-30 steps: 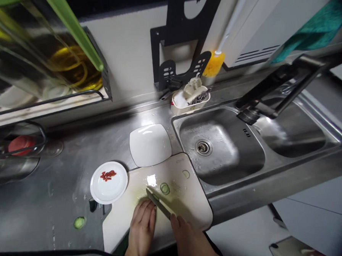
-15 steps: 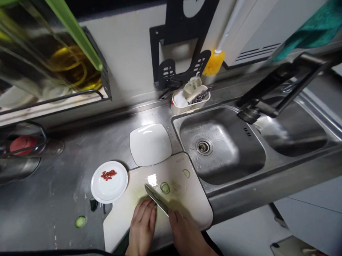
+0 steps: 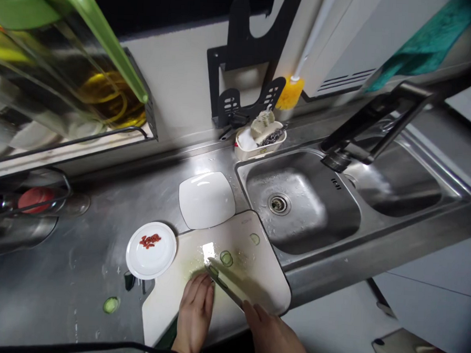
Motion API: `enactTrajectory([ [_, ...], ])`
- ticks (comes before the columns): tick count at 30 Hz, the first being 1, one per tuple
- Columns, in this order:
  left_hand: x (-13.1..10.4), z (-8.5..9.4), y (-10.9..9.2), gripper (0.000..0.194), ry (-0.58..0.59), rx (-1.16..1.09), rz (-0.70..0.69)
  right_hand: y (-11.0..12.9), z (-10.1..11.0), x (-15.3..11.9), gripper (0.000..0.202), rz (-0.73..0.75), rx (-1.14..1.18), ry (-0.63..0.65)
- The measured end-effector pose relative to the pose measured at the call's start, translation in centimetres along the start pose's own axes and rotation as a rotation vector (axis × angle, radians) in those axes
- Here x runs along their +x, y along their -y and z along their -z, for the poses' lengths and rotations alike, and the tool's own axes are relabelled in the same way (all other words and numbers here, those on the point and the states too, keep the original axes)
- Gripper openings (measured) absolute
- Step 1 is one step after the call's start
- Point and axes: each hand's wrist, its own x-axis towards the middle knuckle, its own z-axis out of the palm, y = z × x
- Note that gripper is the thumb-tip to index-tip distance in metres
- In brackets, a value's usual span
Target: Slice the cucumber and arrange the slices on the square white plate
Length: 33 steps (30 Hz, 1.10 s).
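My right hand grips a knife, its blade pointing up and left over the white cutting board. My left hand is closed over a dark green cucumber, which shows below and left of it on the board. The blade tip is just beside my left fingertips. Thin cucumber slices lie near the board's middle, and one more slice is near its upper right corner.
An empty square white plate touches the board's far side. Left of it is a round plate with small red pieces. A cucumber end and slice lie on the counter. The sink is right.
My right hand has moved right and slightly down with the knife, whose tip has shifted right and down. My left hand has hardly moved. The view has shifted slightly.
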Motion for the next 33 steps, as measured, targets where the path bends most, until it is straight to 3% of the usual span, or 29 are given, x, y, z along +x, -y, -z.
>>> enactTrajectory([
  [20, -0.1, -0.3, 0.3, 0.024, 0.012, -0.015, 0.009, -0.2, -0.4, -0.2, 0.059, 0.018, -0.006, -0.048],
  [33, 0.1, 0.1, 0.0, 0.023, 0.003, -0.018, -0.015, 0.6, 1.0, 0.7, 0.052, 0.002, 0.029, -0.013],
])
